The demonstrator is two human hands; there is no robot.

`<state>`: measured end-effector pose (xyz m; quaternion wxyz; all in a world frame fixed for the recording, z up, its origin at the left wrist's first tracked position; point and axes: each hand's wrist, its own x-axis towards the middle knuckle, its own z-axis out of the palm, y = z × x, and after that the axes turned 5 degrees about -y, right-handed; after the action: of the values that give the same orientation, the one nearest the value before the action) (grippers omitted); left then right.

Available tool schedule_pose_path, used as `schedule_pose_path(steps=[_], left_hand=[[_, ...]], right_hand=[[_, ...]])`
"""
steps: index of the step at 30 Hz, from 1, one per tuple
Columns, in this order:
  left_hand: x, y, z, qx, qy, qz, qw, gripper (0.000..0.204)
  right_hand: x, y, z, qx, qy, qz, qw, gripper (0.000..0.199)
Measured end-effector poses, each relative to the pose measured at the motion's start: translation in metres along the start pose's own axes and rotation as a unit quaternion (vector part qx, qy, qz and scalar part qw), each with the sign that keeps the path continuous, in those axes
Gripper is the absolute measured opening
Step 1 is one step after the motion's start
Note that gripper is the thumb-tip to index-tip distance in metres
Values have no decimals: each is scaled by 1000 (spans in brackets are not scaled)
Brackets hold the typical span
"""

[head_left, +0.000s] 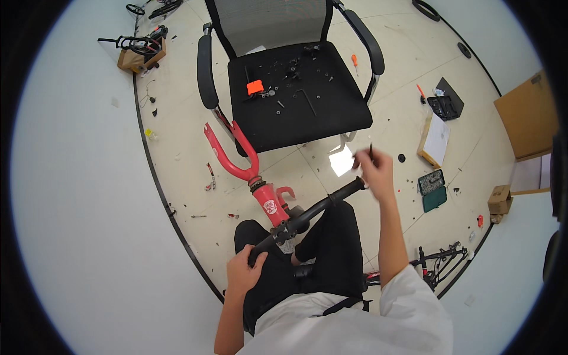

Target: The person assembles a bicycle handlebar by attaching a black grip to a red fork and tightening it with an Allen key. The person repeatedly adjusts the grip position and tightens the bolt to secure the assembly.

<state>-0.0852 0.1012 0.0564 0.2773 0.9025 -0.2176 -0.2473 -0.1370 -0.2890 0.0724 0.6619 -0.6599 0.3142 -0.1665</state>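
- Handlebar (pixel 307 216) of black tube lies across our lap, clamped to the red fork (pixel 236 155) whose legs point away toward the chair (pixel 296 100).
- Our left hand (pixel 242 272) is clenched around the near grip, which seems to steady the bar against turning.
- Our right hand (pixel 374 168) hovers just above the far grip, pinching a thin dark tool (pixel 370 151) upright between the fingertips; it looks like a hex key, though it is too small to be sure.
- On the chair seat we see loose bolts and washers, an L-shaped key (pixel 306 102) and an orange part (pixel 255 87), kept within reach as a surface.
- Around us on the floor lie a green bit case (pixel 432 189), a flat cardboard box (pixel 436 139), an orange-handled screwdriver (pixel 354 61) and black frame parts (pixel 441 260); nothing stands between the hands and the bar.
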Motion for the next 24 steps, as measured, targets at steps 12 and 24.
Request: schedule_pose_path(steps=[12,24], left_hand=[[0,-6,-4,-19,-54,-35,998,34],[19,14,-6,-9,-2,73,997,42]], right_hand=[[201,112,22,-370,-62,-33,927,58],[232,79,26,-511,-173,105,835,74]])
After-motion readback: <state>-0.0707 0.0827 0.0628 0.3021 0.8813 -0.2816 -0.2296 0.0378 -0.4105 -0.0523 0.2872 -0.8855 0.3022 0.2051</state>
